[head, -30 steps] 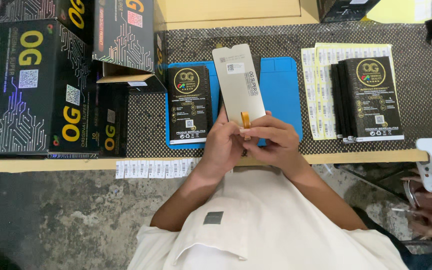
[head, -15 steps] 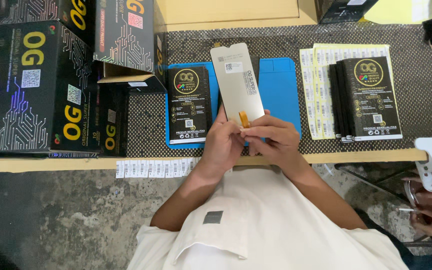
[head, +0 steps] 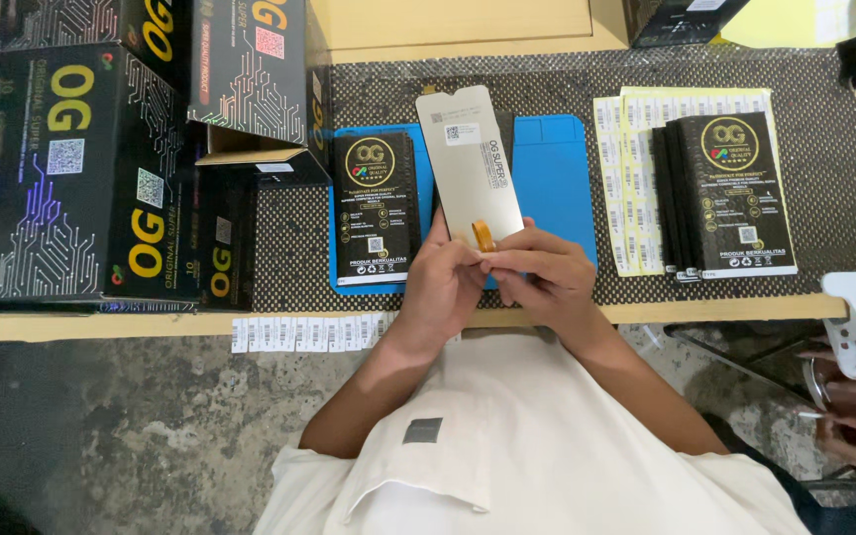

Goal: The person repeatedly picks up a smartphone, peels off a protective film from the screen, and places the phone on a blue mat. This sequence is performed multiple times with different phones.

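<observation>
Both hands meet at the near edge of the counter [head: 705, 312], seen from the head camera. Left hand [head: 445, 287] and right hand [head: 545, 277] together grasp the lower end of a phone screen panel [head: 470, 166], fingers closed around it by its small orange flex tab [head: 484, 236].

Under the hands, the counter is a pale wooden board covered by a dark, speckled mesh mat [head: 834, 188]. A blue work mat [head: 553, 173] lies on it just beyond the hands. Below the counter's edge the floor [head: 131, 436] is rough, stained concrete.

Left of the hands a flat black packet [head: 376, 208] lies on the blue mat, and further left stand large black cartons [head: 61, 178] with yellow and circuit-line print. A strip of small white labels [head: 309, 333] hangs at the counter's edge near the left wrist. Right of the hands sits a stack of black packets [head: 730, 198] on pale yellow label sheets [head: 618, 178].

The panel is a long, grey-silver rectangle with rounded corners, tilted up and away from the hands, carrying a white sticker near its far end.
</observation>
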